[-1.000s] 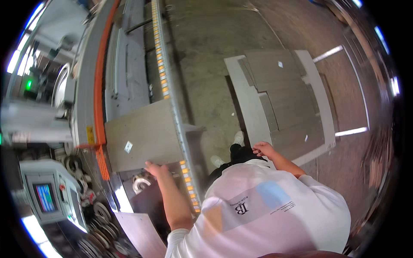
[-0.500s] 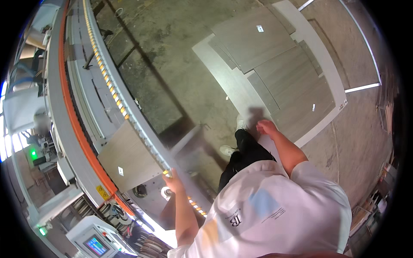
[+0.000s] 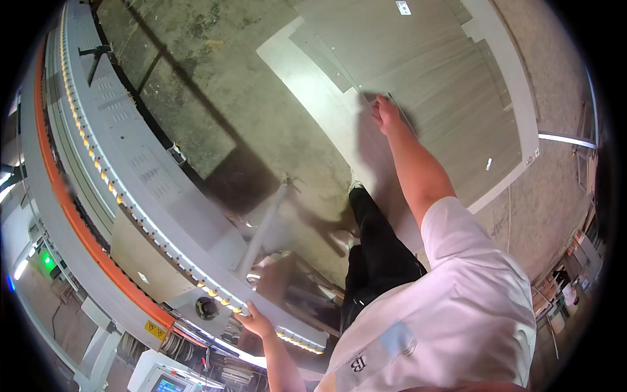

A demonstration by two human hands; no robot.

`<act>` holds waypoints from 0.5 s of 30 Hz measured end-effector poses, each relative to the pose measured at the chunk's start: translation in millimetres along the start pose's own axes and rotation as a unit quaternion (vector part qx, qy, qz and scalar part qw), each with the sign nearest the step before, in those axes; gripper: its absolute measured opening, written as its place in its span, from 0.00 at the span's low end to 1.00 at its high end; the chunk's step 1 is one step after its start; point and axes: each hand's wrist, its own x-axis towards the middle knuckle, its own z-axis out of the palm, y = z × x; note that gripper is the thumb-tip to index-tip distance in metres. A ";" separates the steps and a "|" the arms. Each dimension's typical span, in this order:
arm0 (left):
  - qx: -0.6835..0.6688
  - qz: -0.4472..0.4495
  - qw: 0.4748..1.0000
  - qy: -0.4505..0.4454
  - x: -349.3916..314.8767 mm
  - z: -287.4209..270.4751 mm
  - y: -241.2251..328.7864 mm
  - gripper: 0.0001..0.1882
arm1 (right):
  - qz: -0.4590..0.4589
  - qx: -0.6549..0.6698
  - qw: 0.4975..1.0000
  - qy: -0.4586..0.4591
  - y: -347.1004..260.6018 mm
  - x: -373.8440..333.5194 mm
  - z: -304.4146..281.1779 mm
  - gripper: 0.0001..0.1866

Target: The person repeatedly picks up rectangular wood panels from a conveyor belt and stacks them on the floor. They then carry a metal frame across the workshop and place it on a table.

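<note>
My right hand [image 3: 386, 116] reaches forward to the near corner of a grey-brown wood-grain panel [image 3: 450, 111] lying on a stack. Its fingers are curled closed at the panel's edge; the fingertips are partly hidden. My left hand [image 3: 256, 321] rests on the roller rail [image 3: 222, 300] of a long machine, thumb and fingers apart. Just beyond it, another wood-grain panel [image 3: 140, 251] with a small white label lies on the machine, between the rail and the orange guard [image 3: 49, 173].
The stack sits on a larger pale board [image 3: 313, 98] on the concrete floor [image 3: 215, 72] to my right. A grey leg or post [image 3: 261, 228] stands beside the machine. A control screen [image 3: 168, 384] is at the lower left. Racks and clutter line the far right.
My right hand has moved forward and up to the stacked panel's corner. The panel on the machine has travelled away from my left hand, which now rests on the rail. The view has turned and shifted.
</note>
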 end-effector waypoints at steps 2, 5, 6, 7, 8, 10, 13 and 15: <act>0.010 0.002 1.000 0.002 5.6 3.1 -0.4 0.34 | 0.025 0.089 0.996 -0.001 -6.4 32.2 6.6 0.23; 0.000 -0.019 1.000 0.000 -4.4 7.0 21.9 0.36 | 0.041 0.183 0.982 0.011 -5.9 46.4 14.6 0.19; 0.007 -0.023 1.000 0.005 -7.8 9.4 26.9 0.36 | 0.043 0.207 0.977 0.017 -6.3 44.0 17.3 0.18; -0.013 -0.043 0.999 0.012 -8.0 10.5 31.2 0.36 | 0.034 0.192 0.981 0.017 -1.9 45.2 11.5 0.17; 0.004 -0.025 1.000 0.013 -4.1 7.9 23.1 0.36 | 0.025 0.177 0.984 0.017 5.7 48.3 -0.3 0.17; 0.035 0.010 0.999 0.016 6.0 4.8 -1.1 0.37 | 0.014 0.154 0.988 0.021 21.3 43.2 -22.2 0.17; 0.001 -0.020 1.000 0.006 -0.8 5.3 8.2 0.37 | -0.003 0.130 0.991 0.009 52.8 11.0 -67.5 0.19; 0.011 0.004 1.000 0.014 -1.5 5.7 17.5 0.37 | 0.006 0.108 0.994 0.001 85.1 -4.3 -108.6 0.22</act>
